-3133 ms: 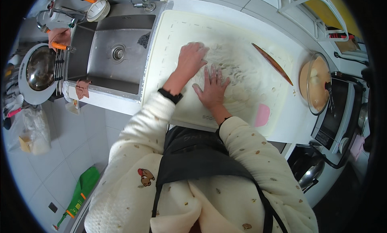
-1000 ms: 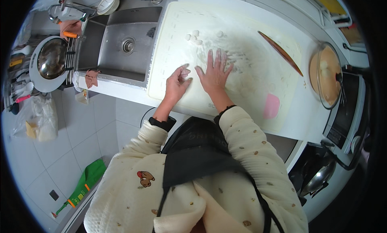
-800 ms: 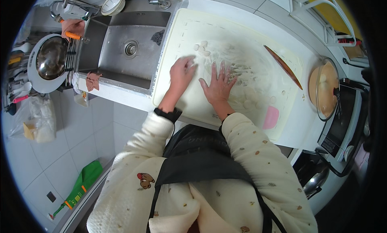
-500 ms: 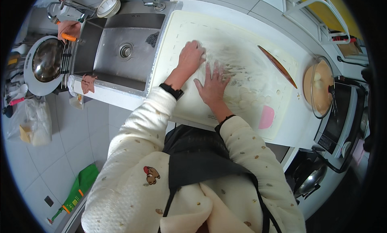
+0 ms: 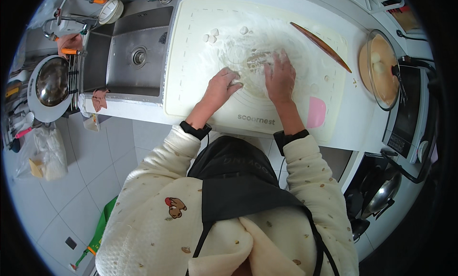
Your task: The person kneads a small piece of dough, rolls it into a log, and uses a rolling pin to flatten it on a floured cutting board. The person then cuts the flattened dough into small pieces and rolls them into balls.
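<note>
On a flour-dusted cream mat [image 5: 191, 80], my left hand [image 5: 219, 90] is closed, its fingers curled and its thumb brought near them. A whitish bit shows at the fingertips, too small to make out. To its right, my right hand [image 5: 280, 80] lies palm down with fingers stretched out on the floured surface. Several small white dough pieces [image 5: 214, 32] sit at the mat's far left, with another dough piece [image 5: 244, 30] a little to their right. A pink scraper [image 5: 316, 112] rests near the right edge, beyond my right wrist. The tapered brown rolling pin [image 5: 322, 46] lies diagonally at the far right.
A steel sink [image 5: 138, 85] adjoins the mat's left side. At the right stands a clear glass bowl [image 5: 381, 92] holding pale round lumps. Past it is a countertop oven [image 5: 408, 113]. A wok-like steel lid [image 5: 52, 82] hangs at far left above a plastic bag [image 5: 47, 152].
My left hand has come nearer and to the right, uncovering the dough pieces at far left. My right hand has shifted right and farther away. The whole view has shifted somewhat.
</note>
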`<state>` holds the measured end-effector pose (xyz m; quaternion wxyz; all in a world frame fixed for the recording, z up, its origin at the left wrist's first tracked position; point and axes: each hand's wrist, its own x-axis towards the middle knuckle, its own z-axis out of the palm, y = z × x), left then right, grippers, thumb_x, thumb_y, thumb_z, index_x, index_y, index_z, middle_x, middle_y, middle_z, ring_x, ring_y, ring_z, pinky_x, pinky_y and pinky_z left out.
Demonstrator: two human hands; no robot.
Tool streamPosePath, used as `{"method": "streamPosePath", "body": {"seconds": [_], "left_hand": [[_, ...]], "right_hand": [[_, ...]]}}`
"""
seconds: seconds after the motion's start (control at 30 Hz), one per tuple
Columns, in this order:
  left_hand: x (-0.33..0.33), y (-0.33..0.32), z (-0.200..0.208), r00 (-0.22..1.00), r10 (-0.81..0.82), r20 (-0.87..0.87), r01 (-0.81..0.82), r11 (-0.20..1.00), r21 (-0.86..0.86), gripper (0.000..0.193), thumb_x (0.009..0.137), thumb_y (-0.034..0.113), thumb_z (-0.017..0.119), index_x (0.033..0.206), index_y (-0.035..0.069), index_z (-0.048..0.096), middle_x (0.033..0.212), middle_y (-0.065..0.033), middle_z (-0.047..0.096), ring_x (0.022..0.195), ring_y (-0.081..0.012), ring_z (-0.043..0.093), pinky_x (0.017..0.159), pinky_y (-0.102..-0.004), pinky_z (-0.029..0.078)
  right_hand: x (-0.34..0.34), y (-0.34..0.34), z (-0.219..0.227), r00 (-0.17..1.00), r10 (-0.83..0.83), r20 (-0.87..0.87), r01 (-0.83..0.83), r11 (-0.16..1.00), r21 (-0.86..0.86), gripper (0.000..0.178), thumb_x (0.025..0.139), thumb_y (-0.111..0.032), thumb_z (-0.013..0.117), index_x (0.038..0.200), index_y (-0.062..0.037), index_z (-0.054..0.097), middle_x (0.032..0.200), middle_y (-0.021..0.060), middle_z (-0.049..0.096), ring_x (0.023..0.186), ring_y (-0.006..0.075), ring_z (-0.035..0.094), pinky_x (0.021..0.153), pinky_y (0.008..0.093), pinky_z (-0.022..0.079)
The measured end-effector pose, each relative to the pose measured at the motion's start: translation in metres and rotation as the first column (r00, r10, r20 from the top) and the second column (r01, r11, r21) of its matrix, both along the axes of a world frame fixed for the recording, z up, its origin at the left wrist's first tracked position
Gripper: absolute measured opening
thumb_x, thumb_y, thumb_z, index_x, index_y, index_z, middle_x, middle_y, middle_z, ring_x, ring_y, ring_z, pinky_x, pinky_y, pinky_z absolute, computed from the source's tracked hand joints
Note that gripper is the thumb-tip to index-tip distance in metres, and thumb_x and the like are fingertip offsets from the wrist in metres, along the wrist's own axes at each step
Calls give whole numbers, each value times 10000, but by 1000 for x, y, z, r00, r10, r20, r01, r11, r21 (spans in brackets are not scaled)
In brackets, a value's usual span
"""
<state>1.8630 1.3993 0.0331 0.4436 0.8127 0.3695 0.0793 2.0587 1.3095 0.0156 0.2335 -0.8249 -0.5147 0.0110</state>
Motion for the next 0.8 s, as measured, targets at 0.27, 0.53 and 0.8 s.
{"method": "streamPosePath", "body": {"seconds": [0.27,0.53,0.8], "left_hand": [[3,-40,-21,977,139,160,-197,875,443,391,736,139,824,1067,37,642,941,-118,627,813,-300,616,731,-378,524],[5,-44,-17,934,313,172,-324,946,35,502,715,50,830,1181,45,643,848,-83,650,712,-210,634,673,-301,533],[1,-46,-14,964,208,168,-243,943,228,743,679,46,851,1351,41,534,1025,-120,631,830,-204,614,756,-311,534]], "right_hand": [[-11,-19,11,996,-9,-85,11,1000,25,475,953,-279,616,1363,-57,525,1434,212,476,1246,388,519,1042,482,406],[-16,-21,5,985,11,-172,3,997,81,453,951,-272,617,1338,-50,543,1435,216,473,1253,395,518,1017,468,437],[-46,15,-5,998,-22,-55,28,994,110,557,919,-350,641,1375,-57,514,1481,215,435,1347,420,418,1099,579,305]]}}
